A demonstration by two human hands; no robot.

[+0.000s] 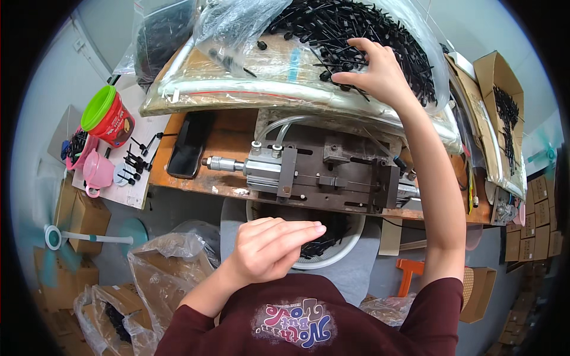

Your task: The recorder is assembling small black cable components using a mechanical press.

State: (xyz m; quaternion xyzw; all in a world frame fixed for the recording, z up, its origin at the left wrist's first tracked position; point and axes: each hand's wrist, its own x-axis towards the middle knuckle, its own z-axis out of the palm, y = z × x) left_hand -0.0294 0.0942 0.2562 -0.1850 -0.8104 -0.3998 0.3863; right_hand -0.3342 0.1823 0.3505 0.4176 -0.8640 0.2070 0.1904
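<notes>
My right hand (380,74) reaches over a heap of thin black stick-like parts with knobbed ends (409,59). Its thumb and forefinger are spread apart, with nothing gripped between them. The heap lies on a plastic-wrapped cardboard tray (261,65) with a white padded rim. Nearer to me, my left hand (267,246) hovers in front of a metal clamping fixture (332,178). Its fingers are pressed together and point right; whatever they may hold is hidden. Below the fixture, partly behind that hand, a white round basket (350,249) contains more black parts.
A black phone (190,145) lies on the wooden bench (228,127) left of the fixture. A red bucket with green rim (116,121), a pink cup (98,172) and loose black parts stand farther left. An open carton (499,77) is at right; an orange tool (409,276) sits below.
</notes>
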